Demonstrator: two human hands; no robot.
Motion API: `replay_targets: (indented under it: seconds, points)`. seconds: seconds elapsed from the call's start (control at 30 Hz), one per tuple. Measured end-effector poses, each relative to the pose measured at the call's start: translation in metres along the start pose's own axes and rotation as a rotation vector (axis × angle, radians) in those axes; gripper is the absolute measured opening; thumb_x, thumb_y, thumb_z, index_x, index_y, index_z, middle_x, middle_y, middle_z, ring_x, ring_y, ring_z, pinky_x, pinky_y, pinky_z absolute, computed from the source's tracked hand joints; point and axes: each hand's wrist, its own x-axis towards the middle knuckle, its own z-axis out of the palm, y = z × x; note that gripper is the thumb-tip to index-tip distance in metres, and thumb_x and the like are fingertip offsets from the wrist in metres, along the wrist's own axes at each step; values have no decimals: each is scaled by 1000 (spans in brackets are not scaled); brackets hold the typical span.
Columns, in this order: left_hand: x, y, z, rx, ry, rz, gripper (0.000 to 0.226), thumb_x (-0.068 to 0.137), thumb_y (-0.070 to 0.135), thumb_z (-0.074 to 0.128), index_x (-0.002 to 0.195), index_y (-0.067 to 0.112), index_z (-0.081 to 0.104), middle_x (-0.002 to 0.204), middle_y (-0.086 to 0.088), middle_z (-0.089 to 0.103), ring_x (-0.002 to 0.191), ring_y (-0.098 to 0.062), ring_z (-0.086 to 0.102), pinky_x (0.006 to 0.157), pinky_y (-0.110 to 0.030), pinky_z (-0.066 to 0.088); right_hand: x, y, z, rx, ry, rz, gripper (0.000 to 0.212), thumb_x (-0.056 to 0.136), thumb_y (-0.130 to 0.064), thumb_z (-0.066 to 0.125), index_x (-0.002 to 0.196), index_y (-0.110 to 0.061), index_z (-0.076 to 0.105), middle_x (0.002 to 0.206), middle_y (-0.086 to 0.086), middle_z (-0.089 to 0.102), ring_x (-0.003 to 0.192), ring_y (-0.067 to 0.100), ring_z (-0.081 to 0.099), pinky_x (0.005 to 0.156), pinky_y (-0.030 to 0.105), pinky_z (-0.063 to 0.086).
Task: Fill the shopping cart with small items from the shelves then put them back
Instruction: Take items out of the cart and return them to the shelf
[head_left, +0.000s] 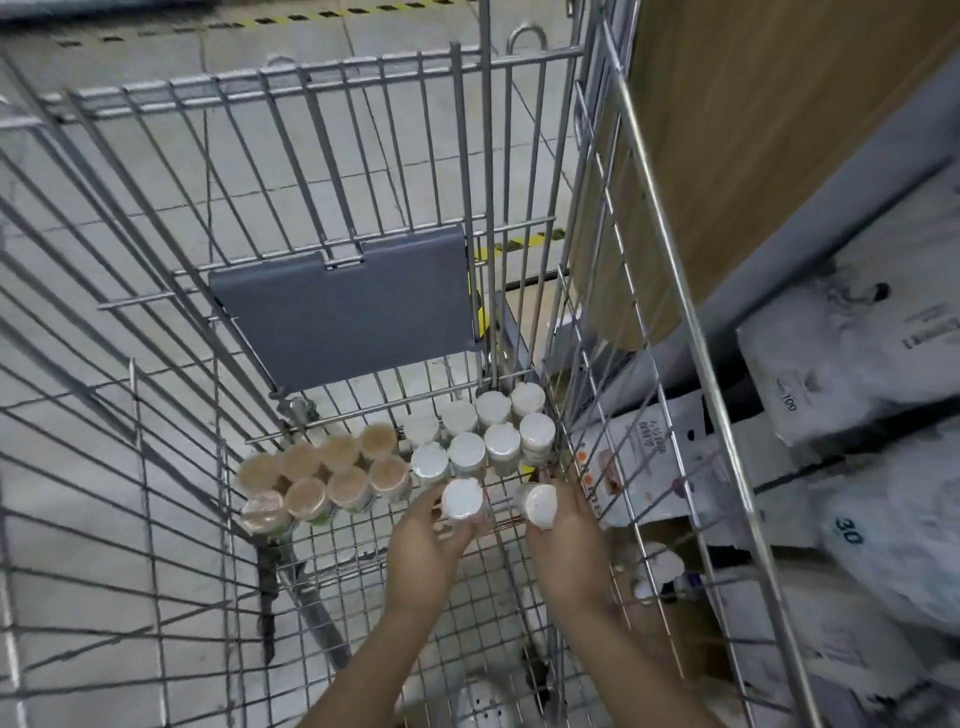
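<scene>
1. Cart: wire basket seen from above; grey flap hangs on its far wall; grid floor bare near the viewer.
2. Brown jars: a cluster with tan tops, two rows, standing upright on the cart floor at the far left; touching one another.
3. White jars: a cluster with white lids, two rows, upright at the far right corner of the floor, just beside the brown jars; rightmost ones against the cart's right wall.
4. Left hand: inside the cart, fingers curled round left jar, a white-lidded jar held upright just in front of the white cluster; whether its base touches the floor cannot be told.
5. Right hand: inside the cart near the right wall, fingers wrapped round right jar, also white-lidded, tilted slightly; apart from the left jar.
6. Shelf: outside the right wall; holds white plastic packs and a printed box; blurred.
7. Floor: grey tiles under and beyond the cart.
</scene>
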Motion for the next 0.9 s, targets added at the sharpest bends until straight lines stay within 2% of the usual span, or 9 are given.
replay_targets:
  seconds: [0.17,0.27,0.37,0.47,0.53,0.6,0.67,0.77,0.9]
  points:
    - [-27,29,-54,-111,50,-17,39,81,25,73,117,18,58,103,13,65,97,-3,60,82,-25,48,-48,-29,-32,289,82,26,48,74,-21,77,118,-22,58,107,-5,61,95,15,60,76,32,52]
    - [-57,58,-91,-174,86,-14,40,82,27,70,119,20,57,107,11,65,101,-5,60,89,-31,49,-91,-54,-67,496,91,58,46,73,-13,79,110,-30,57,105,-10,58,90,0,56,69,10,44]
    - [-98,95,-132,-248,94,47,30,83,23,69,112,24,60,104,13,66,99,-4,62,90,-27,47,-139,-80,-109,709,77,53,47,73,-4,78,108,-28,58,106,-10,62,91,-4,56,67,2,43]
    - [-147,137,-175,-323,56,108,31,84,23,66,115,20,61,105,9,68,91,5,63,83,-22,48,-191,-101,-156,840,77,13,45,73,-6,78,99,-36,58,97,-19,66,95,2,60,81,14,46]
    - [-179,159,-201,-361,19,135,41,81,35,64,119,20,60,109,2,67,95,-6,64,80,-27,49,-225,-109,-184,922,109,-9,43,72,-10,80,99,-37,61,96,-18,69,98,7,63,85,20,48]
    - [-209,179,-223,-412,-17,143,44,78,45,67,116,23,61,109,-1,67,101,-23,64,85,-41,50,-262,-116,-213,966,166,-27,48,63,-31,87,104,-36,63,103,-16,69,100,8,64,87,27,50]
    - [-236,198,-239,-475,-46,151,31,84,35,65,111,22,62,106,-1,68,100,-26,64,89,-45,50,-299,-120,-238,1036,221,-30,60,55,-46,83,110,-32,63,108,-13,69,99,7,65,87,28,50]
    - [-273,221,-252,-520,-142,158,37,77,43,65,103,17,62,101,1,65,93,-20,63,86,-41,51,-351,-115,-272,1125,292,-34,47,70,-26,83,112,-22,62,109,-3,70,93,5,66,78,21,52]
    - [-323,256,-260,-541,-267,179,37,75,42,66,92,9,62,71,0,61,75,-13,57,81,-44,49,-417,-105,-312,1177,397,10,31,82,0,66,111,-11,60,107,0,69,83,0,66,67,15,53]
